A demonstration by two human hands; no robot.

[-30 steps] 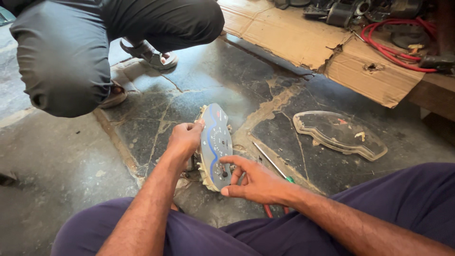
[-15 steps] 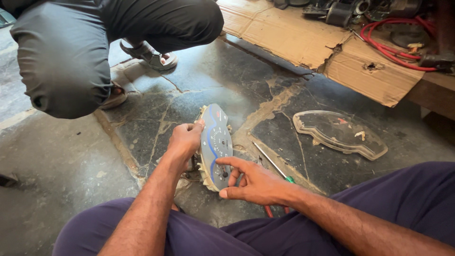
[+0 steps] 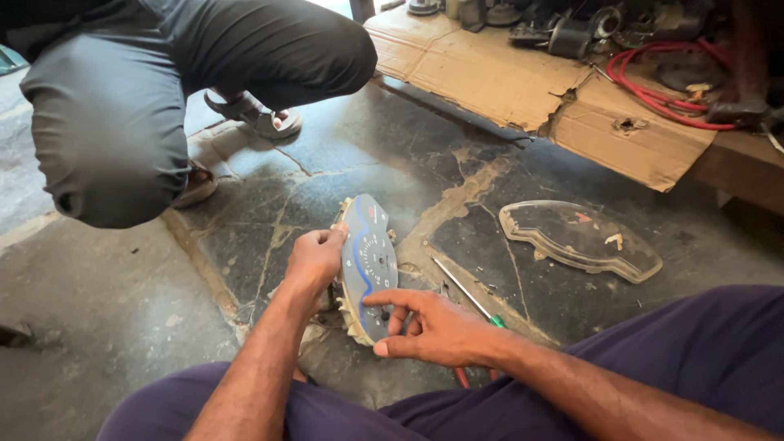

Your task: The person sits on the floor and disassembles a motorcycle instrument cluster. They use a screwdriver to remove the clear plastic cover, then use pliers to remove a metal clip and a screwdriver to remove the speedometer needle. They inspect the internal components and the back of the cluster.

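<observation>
Head view. Floor (image 3: 122, 310): dark, cracked stone slabs with pale mortar seams, dusty and worn. Far right: a low wooden counter (image 3: 735, 163) covered by torn brown cardboard sheets (image 3: 498, 69), carrying a coiled red cable (image 3: 653, 82) and dark metal parts (image 3: 572, 33), too cluttered to tell apart. Upper left: another person crouching in grey trousers (image 3: 114, 122), sandalled feet on the floor.

The grey-blue oval instrument cluster panel with a blue curved stripe and cream plastic edge tabs (image 3: 367, 265) stands on edge on the floor, centre frame, between the wearer's knees. Long axis runs near-vertical in the picture, slightly tilted; the dial face points right, toward the right hand. Face shows fine white gauge markings and small red marks near the top; the rim is toothed with cream clips.

Left hand (image 3: 314, 261): closed on the panel's left edge, thumb at the upper rim, steadying it upright. Right hand (image 3: 433, 331): fingers spread, index fingertip touching the lower dial face, nothing gripped.

Just beside the right hand lies a slim screwdriver with a steel shaft and green handle (image 3: 469, 298), on the floor. Farther right, well apart, a clear plastic curved lens cover (image 3: 580, 237) lies flat.
</observation>
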